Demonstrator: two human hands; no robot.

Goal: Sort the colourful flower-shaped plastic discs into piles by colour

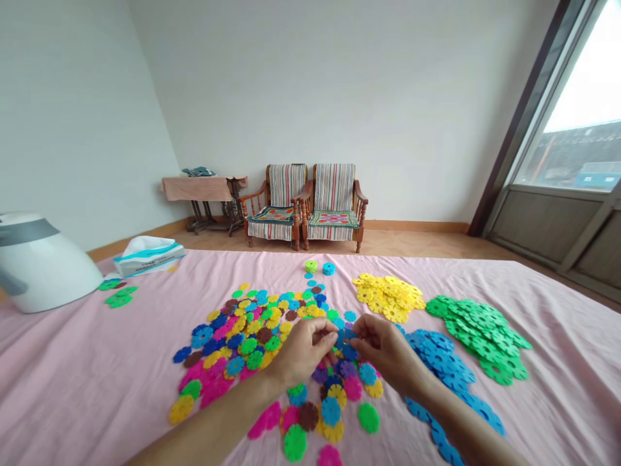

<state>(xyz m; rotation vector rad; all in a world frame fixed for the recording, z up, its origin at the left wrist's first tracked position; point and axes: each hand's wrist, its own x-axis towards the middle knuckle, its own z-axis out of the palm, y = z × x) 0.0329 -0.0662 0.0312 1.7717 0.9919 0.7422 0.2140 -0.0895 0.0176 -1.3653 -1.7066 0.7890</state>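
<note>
Facing each other over a mixed spread of flower-shaped discs (264, 335), the two hands meet at its right side, with a few blue discs (345, 336) showing between their fingertips. The spread covers the middle of the pink-clothed tabletop (136, 369), from near the far edge toward the near side. On the left hand (306, 346) the thumb and fingers are drawn together as in a pinch; the fingers of the right hand (383, 346) curl much the same way. Whether either grips a disc I cannot tell, as the tips are too blurred and partly hidden.

Discs this thin and overlapped are probably best taken by the notched rim, thumb against forefinger, singly, so that neighbours do not slide. Keeping the wrists raised seems wise too: the right forearm crosses the blue pile (431, 349), and brushing it could scatter it. Toward the right edge lies the green pile (480, 333), with the yellow pile (388, 296) closer to the far edge. Near that edge stand a lime stack (311, 266) and a light-blue stack (328, 268), side by side and apart.
</note>
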